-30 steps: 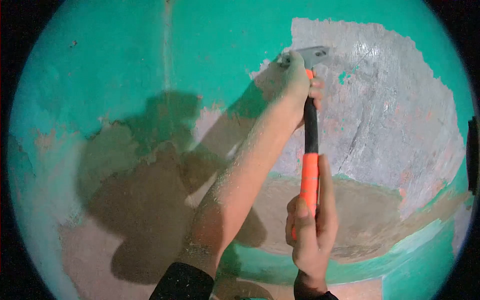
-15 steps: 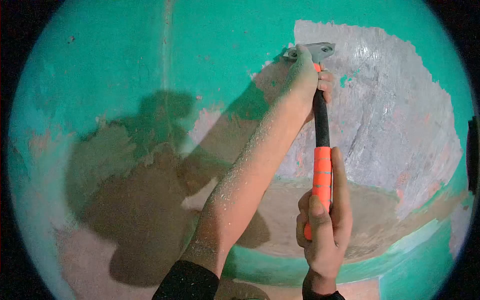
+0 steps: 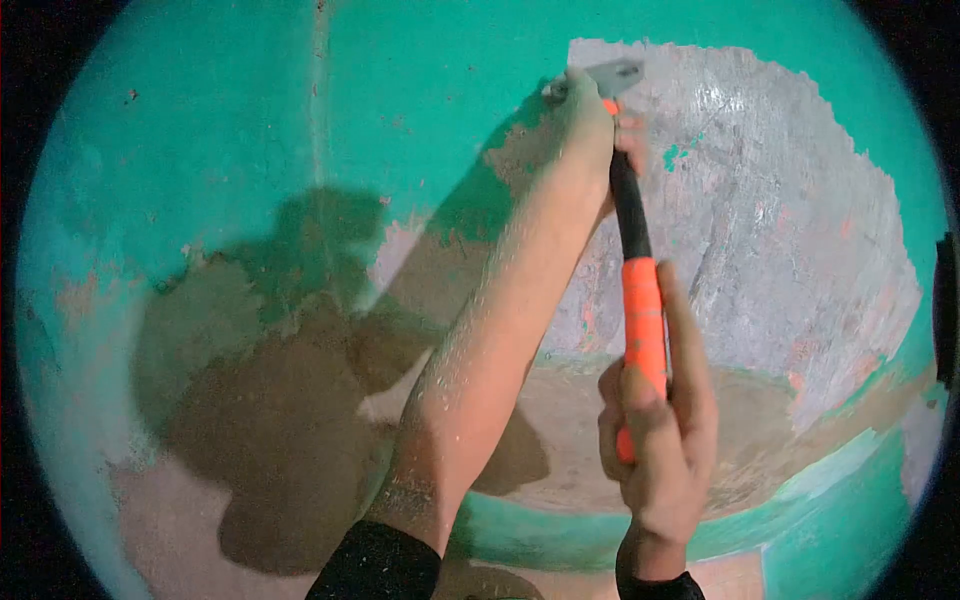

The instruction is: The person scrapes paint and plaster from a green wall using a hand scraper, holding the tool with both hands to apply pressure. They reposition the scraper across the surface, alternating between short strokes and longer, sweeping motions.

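Head camera shows a scraper [image 3: 630,215] before a green wall [image 3: 220,90]. Far to the left of the scraper, the wall is worn to a pinkish brown in its lower part, and a large shadow [image 3: 270,400] lies over the green and the brown together. A pale vertical line [image 3: 318,110] runs down the green paint, also well to the left of the scraper. Below and left of the scraper comes a black sleeve [image 3: 380,565], and out of it the left forearm [image 3: 490,350], sprinkled with whitish dust, rises slantwise toward the scraper's head [image 3: 612,75]. The left hand [image 3: 588,130] is clamped on the scraper just beneath this head: its thumb lies against the metal, and other fingers come around the shaft. The scraper itself stands nearly upright, leaning a little to the left at its top; its grey head is in front of the border between the green paint and a grey bare patch [image 3: 780,200]. The head is slightly blurred, so I cannot tell whether its edge touches the wall. At the scraper's lower end, the right hand [image 3: 662,440] is clamped around the orange grip [image 3: 645,310], with the index finger stretched along its right side. To the right of the scraper, the grey patch spreads widely, with a brownish band [image 3: 745,425] under it. Furthest right of the scraper, a dark object [image 3: 945,310] is partly visible.
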`<state>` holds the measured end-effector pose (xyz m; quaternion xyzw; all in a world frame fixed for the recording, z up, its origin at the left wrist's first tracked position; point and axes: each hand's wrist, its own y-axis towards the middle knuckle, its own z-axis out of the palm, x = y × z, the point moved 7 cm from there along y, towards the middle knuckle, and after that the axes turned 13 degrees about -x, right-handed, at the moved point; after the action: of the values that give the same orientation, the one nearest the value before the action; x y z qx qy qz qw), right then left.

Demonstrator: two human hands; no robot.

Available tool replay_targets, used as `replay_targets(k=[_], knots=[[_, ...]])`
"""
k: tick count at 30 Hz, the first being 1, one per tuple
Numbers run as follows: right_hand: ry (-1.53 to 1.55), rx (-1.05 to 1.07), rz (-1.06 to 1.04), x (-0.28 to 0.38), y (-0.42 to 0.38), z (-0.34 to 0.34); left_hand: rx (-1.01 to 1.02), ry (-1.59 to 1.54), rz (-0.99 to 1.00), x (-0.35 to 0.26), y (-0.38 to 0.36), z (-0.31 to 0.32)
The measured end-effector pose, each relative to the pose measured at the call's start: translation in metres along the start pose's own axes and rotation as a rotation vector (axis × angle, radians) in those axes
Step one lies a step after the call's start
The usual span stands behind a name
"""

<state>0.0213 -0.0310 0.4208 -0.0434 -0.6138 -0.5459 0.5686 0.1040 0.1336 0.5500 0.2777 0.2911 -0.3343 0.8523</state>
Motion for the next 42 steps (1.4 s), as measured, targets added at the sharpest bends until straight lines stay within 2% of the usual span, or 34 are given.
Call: replay_targets(k=[1, 4, 5, 8, 9, 14, 21, 23, 25, 26, 27, 28, 33, 42], knots=[[0.041, 0.043, 0.054, -0.001, -0.008, -0.002, -0.027, 0.05, -0.085, 0.008, -0.002, -0.01], [0.001, -0.058, 0.006, -0.001, 0.003, 0.0, 0.007, 0.032, 0.018, -0.002, 0.0, -0.002], [0.0, -0.077, -0.028, 0.001, 0.008, 0.003, -0.067, -0.024, -0.107, -0.002, 0.027, 0.007], [0.004, -0.115, -0.079, 0.003, 0.012, 0.007, 0.024, 0.024, -0.116, -0.005, 0.016, 0.014], [0.002, -0.111, -0.051, -0.002, -0.001, 0.002, -0.055, 0.032, -0.155, 0.002, -0.004, 0.002], [0.028, -0.12, -0.012, 0.007, 0.005, 0.001, 0.057, -0.08, -0.033, -0.001, 0.008, 0.004], [-0.027, -0.138, 0.038, 0.015, 0.003, -0.005, 0.165, -0.222, 0.007, -0.013, 0.021, 0.011], [-0.079, -0.146, 0.009, 0.022, 0.016, 0.0, 0.178, -0.266, -0.01, -0.007, 0.025, 0.01], [-0.057, -0.21, -0.118, 0.011, 0.019, -0.001, 0.238, -0.239, 0.059, -0.002, 0.031, 0.009], [-0.079, -0.192, -0.083, 0.009, 0.012, -0.002, 0.272, -0.22, 0.097, -0.002, 0.033, 0.008], [-0.102, -0.174, -0.049, 0.008, 0.006, -0.004, 0.198, -0.132, 0.064, 0.011, 0.016, -0.001], [-0.126, -0.156, -0.015, 0.006, -0.001, -0.005, 0.206, -0.15, 0.044, 0.008, 0.014, 0.002], [-0.132, -0.122, -0.164, 0.01, 0.006, 0.0, 0.224, -0.239, -0.068, 0.003, 0.012, 0.006], [-0.171, -0.097, -0.125, 0.005, 0.003, 0.004, 0.226, -0.196, -0.032, 0.001, 0.016, 0.009]])
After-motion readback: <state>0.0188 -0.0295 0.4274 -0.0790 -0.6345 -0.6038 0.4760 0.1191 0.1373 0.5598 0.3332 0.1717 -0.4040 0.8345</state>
